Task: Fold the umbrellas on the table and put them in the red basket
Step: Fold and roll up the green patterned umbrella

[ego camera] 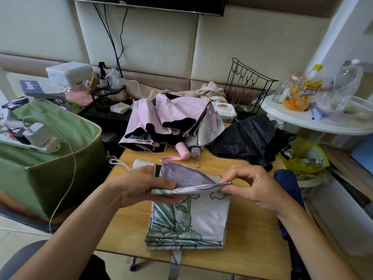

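From the head camera, we work at the near edge of the wooden table (252, 235), folding a white umbrella printed with green leaves (189, 217). Our left hand (139, 186) is closed around the shaft end just below the white handle (141, 163), thumb pressing the cloth down; our right hand (254, 188) pinches the edge of one canopy panel between thumb and fingertips, lifting it so the lilac lining shows. Below the hands, the pleats already gathered lie flat in a neat stack that reaches the table's near edge, its closing strap (175, 261) hanging over it.

At the far edge three more umbrellas wait unfolded: a pink one (167, 118) with a pink handle, a silver-grey one (203, 136) just beside it, and a black one (246, 136) toward the far right corner. A navy umbrella (288, 190) hangs off the right edge. No red basket is in view; a green fabric bin (46, 162) stands left of the table.

We judge the step to be pleating the first umbrella's canopy. The next move calls for laying this last panel onto the stack, rolling the cloth tight around the shaft and fastening the strap.
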